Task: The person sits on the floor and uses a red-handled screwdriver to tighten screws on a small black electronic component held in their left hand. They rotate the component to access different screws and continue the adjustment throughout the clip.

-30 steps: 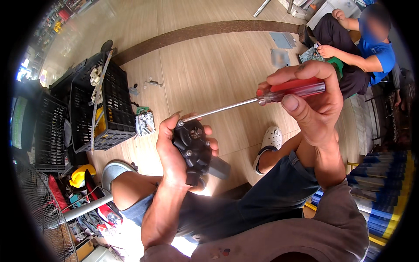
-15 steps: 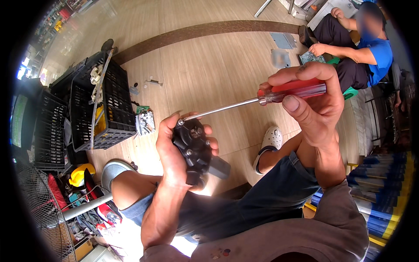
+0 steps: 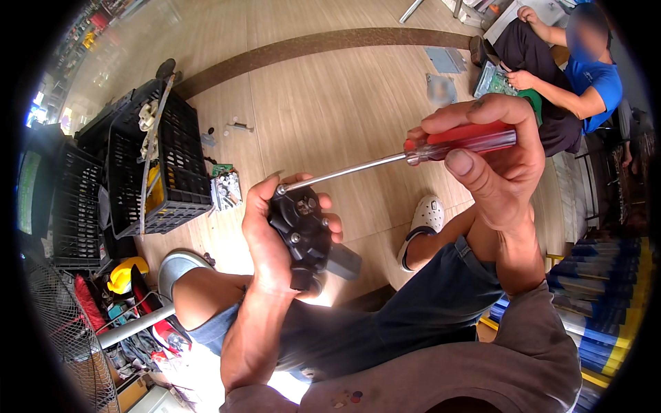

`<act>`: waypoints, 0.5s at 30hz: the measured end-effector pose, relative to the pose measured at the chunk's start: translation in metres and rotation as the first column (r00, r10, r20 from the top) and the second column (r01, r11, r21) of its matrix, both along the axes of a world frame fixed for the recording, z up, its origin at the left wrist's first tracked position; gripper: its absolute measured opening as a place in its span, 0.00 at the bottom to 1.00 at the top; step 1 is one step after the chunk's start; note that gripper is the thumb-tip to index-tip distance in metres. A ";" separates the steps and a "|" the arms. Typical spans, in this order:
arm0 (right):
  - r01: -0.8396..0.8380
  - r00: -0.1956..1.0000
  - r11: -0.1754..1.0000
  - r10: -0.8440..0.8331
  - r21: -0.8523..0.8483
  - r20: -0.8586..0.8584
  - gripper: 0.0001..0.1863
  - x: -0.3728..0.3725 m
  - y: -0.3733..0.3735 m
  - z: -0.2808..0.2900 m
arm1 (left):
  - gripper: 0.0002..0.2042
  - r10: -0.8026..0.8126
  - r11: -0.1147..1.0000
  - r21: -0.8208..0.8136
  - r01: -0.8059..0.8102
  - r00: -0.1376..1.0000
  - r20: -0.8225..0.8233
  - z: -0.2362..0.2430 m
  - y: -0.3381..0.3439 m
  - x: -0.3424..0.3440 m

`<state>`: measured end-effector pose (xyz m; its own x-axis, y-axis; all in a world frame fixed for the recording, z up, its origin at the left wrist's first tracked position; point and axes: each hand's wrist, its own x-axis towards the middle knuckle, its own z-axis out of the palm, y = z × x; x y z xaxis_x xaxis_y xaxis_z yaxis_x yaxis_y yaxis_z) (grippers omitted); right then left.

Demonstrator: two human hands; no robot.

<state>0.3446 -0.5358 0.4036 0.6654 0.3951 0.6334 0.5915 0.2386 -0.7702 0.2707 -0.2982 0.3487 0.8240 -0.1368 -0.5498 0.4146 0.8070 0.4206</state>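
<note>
The black motor housing (image 3: 303,230) sits above the person's lap, wrapped in the left hand (image 3: 265,237), fingers curled around its rim. Several screws still sit in its face, so the unscrewing looks barely begun; the screwdriver (image 3: 413,155) tip rests at the housing's upper-left screw. Right of the housing, the right hand (image 3: 499,162) is closed around the red handle, thumb pressed along it, wrist raised. Left of the housing, black plastic crates (image 3: 165,165) stand on the wooden floor (image 3: 330,103); far beyond it sits another person (image 3: 571,82).
</note>
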 end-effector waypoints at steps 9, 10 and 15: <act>0.014 1.000 1.000 -0.014 0.014 -0.022 0.20 -0.001 0.001 0.002 | 0.25 0.003 1.000 0.011 -0.003 1.000 0.012 -0.002 0.001 -0.001; 0.022 0.999 1.000 -0.022 0.009 -0.025 0.20 -0.001 0.000 0.002 | 0.25 0.003 1.000 0.011 -0.003 1.000 0.011 -0.002 0.001 -0.001; 0.015 1.000 1.000 -0.015 -0.005 0.007 0.20 0.001 -0.002 0.000 | 0.25 0.001 1.000 0.009 -0.001 1.000 0.009 -0.002 0.001 -0.001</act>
<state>0.3451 -0.5377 0.4034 0.6668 0.3879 0.6363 0.6006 0.2258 -0.7670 0.2701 -0.2973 0.3468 0.8289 -0.1307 -0.5440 0.4099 0.8037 0.4314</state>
